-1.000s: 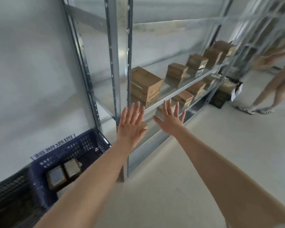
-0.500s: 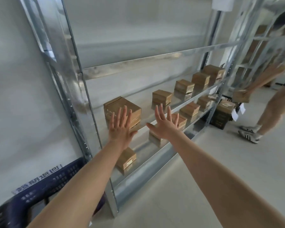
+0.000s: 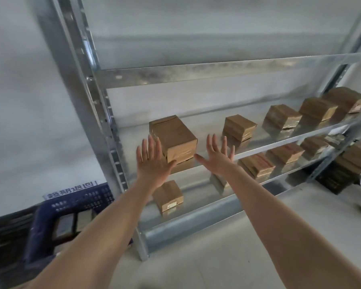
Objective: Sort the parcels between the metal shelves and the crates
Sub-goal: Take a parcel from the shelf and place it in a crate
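Judging by the squared edges and taped skin of the large brown taped cardboard parcel [image 3: 173, 138], probably stiff enough to keep its shape under a squeeze, moderate in weight, and a little slick where the clear tape runs. Best taken by the two opposite side faces, low down, palms flat, rather than by the top flaps.

Sits just left of frame centre on the middle level of the galvanised metal shelf rack [image 3: 279, 143], near the front lip, apparently stacked on a flatter brown parcel underneath.

Holding nothing in either hand: left hand [image 3: 152, 163] and right hand [image 3: 217, 159] both raised palm-forward, fingers [image 3: 145, 147] straight and fanned wide. Flanking the parcel, left hand at its lower left corner, right hand just to its right, thumbs pointing inward toward its front face. Cannot tell whether the left thumb touches the cardboard or merely overlaps it in view; right hand appears clear of it.

Toward the right of the frame, a row of smaller brown cardboard parcels [image 3: 239, 127] on the same level, and a small brown labelled parcel [image 3: 168, 195] on the level beneath, at lower centre. At lower left, a dark blue perforated plastic crate [image 3: 50, 215] with flat packets inside.
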The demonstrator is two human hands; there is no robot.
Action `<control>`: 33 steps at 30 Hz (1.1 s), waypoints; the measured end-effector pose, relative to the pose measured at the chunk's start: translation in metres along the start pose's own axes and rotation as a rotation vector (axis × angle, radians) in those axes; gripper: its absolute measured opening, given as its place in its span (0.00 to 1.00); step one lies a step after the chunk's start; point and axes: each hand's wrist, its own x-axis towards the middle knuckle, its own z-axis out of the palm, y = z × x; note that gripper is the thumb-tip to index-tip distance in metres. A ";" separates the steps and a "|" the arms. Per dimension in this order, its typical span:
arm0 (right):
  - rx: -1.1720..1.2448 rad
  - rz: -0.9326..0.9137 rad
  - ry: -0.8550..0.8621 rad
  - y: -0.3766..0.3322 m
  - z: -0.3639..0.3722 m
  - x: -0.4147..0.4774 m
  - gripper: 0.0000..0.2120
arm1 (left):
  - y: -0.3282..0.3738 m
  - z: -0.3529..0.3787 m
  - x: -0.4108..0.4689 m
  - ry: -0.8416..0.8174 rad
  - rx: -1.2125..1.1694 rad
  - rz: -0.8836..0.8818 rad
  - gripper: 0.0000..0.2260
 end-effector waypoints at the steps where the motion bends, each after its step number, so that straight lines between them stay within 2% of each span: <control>1: 0.029 -0.004 -0.015 0.001 0.002 0.010 0.43 | -0.001 0.003 0.009 -0.028 -0.075 -0.032 0.41; 8: 0.339 0.053 -0.086 0.018 0.012 0.075 0.40 | 0.004 0.047 0.064 -0.131 -0.661 -0.192 0.36; 12: 0.700 0.028 -0.145 0.018 0.019 0.107 0.38 | 0.020 0.057 0.086 -0.101 -1.065 -0.404 0.30; 14: 0.950 -0.009 -0.210 0.014 0.022 0.118 0.37 | 0.022 0.062 0.097 -0.112 -1.254 -0.461 0.34; 16: 1.103 -0.005 -0.282 0.009 0.022 0.125 0.34 | 0.015 0.077 0.109 -0.162 -1.482 -0.529 0.48; 17: 1.139 -0.007 -0.311 0.007 0.023 0.129 0.32 | 0.011 0.090 0.115 -0.194 -1.518 -0.550 0.53; 19: 1.172 -0.038 -0.338 0.007 0.025 0.137 0.31 | 0.009 0.121 0.128 -0.186 -1.522 -0.526 0.52; 20: 1.177 -0.071 -0.346 0.007 0.025 0.139 0.31 | 0.018 0.111 0.123 -0.171 -1.511 -0.533 0.51; 22: 1.155 -0.117 -0.358 0.009 0.026 0.144 0.38 | 0.047 0.062 0.108 -0.086 -1.527 -0.613 0.44; 24: 1.171 -0.163 -0.405 0.018 0.034 0.158 0.49 | 0.066 0.047 0.109 -0.020 -1.539 -0.628 0.33; 26: 1.180 -0.191 -0.403 0.022 0.032 0.162 0.53 | 0.077 0.036 0.108 0.020 -1.534 -0.615 0.29; 30: 1.198 -0.221 -0.385 0.015 0.007 0.150 0.41 | 0.068 0.040 0.116 0.020 -1.539 -0.595 0.35; 31: 1.196 -0.226 -0.390 0.015 0.004 0.150 0.43 | 0.064 0.040 0.118 0.015 -1.555 -0.576 0.36; 33: 1.206 -0.244 -0.416 0.013 0.001 0.151 0.53 | 0.059 0.037 0.119 0.013 -1.596 -0.525 0.37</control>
